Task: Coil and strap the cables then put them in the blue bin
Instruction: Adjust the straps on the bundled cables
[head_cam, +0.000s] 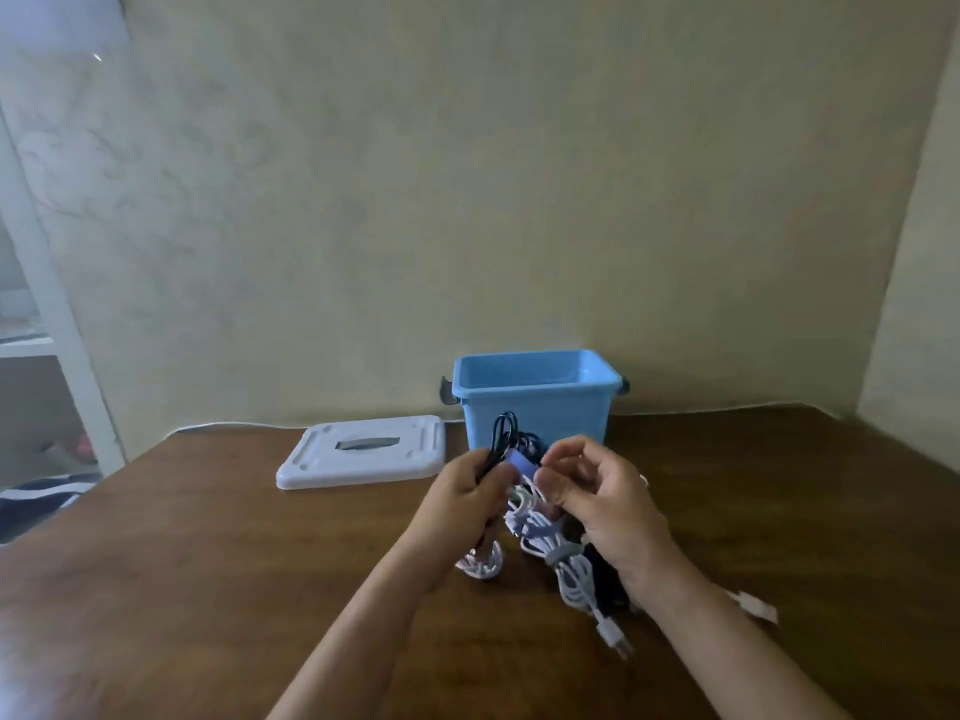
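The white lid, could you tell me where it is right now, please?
In the head view, the white lid lies flat on the table, just left of the blue bin and beyond the left hand.

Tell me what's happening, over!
Left hand grips black cable; right hand pinches purple strap. Blue bin open, path clear.

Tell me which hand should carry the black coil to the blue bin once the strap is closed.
Left. The left hand already grips the black cable coil, just before the blue bin; the right hand only pinches the purple strap.
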